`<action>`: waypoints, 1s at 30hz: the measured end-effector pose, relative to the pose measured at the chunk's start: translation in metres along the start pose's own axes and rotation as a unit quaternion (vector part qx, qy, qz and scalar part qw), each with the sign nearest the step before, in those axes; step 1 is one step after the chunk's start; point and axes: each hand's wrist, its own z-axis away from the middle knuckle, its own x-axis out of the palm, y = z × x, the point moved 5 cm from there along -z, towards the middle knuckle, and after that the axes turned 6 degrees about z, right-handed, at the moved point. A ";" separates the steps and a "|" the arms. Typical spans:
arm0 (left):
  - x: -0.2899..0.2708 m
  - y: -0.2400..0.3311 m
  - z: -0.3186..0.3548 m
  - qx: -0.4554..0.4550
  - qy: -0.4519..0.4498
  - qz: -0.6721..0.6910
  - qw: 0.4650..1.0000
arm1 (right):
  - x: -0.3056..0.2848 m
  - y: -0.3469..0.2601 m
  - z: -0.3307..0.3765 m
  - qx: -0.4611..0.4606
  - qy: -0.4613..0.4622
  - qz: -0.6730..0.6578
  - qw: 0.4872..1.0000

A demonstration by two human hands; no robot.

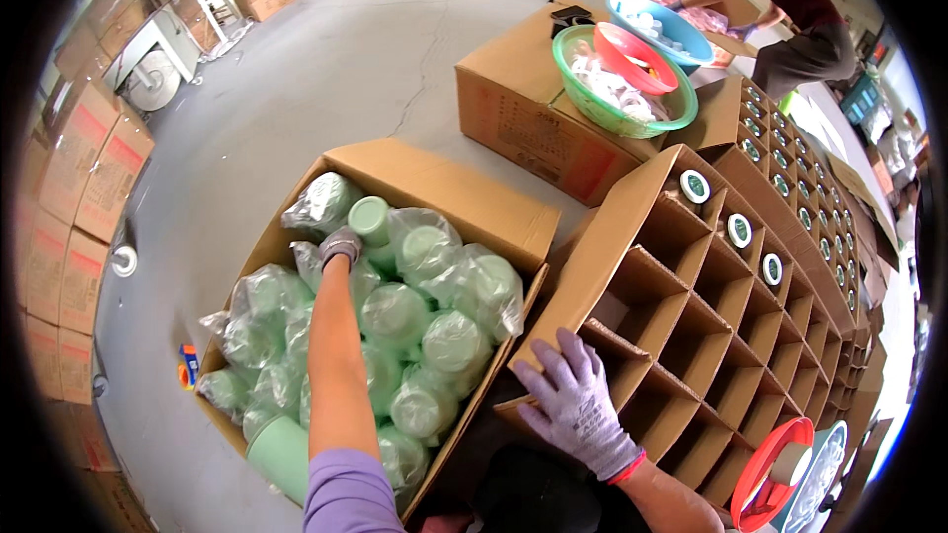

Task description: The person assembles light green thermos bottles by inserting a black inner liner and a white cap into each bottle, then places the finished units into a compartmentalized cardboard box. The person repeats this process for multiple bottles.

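My left hand, in a grey glove, reaches into an open cardboard box packed with pale green bottles or jars in clear plastic bags. It is right beside an unwrapped green bottle; its fingers are hidden, so I cannot tell what they grip. My right hand, in a light purple-grey glove with a red cuff, lies with fingers spread on the near left edge of a divided cardboard box. Several round white-rimmed tops, one a white-and-green lid, show in that box's far cells; many nearer cells hold nothing.
Beyond the boxes, a green basin and a blue basin sit on a closed carton. A red basin is at the lower right. A co-worker bends over another box. Cartons are stacked at left.
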 end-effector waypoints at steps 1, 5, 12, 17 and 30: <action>-0.002 0.039 0.015 0.000 -0.032 -0.038 0.999 | 0.002 0.009 0.003 0.024 -0.003 0.006 1.000; 0.000 -0.032 0.004 -0.038 -0.054 -0.032 0.997 | 0.001 -0.004 -0.001 -0.009 -0.003 -0.023 1.000; -0.064 -0.007 0.066 0.129 0.151 0.115 0.973 | -0.004 -0.004 0.003 -0.015 0.027 -0.021 0.999; -0.200 0.035 0.174 0.265 0.234 0.307 0.883 | -0.002 0.000 0.010 -0.006 0.083 0.003 0.997; -0.082 0.157 0.517 0.233 -0.513 0.669 0.486 | -0.234 -0.098 0.140 0.051 0.183 -0.338 0.922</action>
